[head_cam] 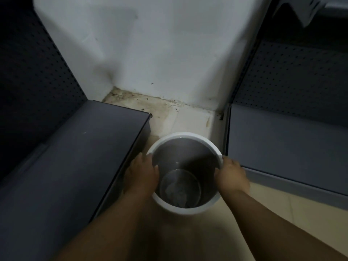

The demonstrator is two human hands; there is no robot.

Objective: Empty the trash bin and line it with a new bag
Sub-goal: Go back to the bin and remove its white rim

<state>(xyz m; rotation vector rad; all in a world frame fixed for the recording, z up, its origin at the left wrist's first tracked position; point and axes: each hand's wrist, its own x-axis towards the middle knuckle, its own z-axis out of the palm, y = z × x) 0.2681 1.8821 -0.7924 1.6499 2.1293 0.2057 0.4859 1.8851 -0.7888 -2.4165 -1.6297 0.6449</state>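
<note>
A round trash bin with a white rim and a shiny metal inside stands on the pale floor in a narrow gap. Something pale and crumpled, too dim to identify, shows at its bottom. My left hand grips the rim on the left side, thumb over the edge. My right hand grips the rim on the right side. No bag is visible over the rim.
A dark grey shelf base presses close on the left of the bin, and a lighter grey shelf base lies on the right. Perforated back panels rise behind both. A white wall with a stained floor corner lies ahead.
</note>
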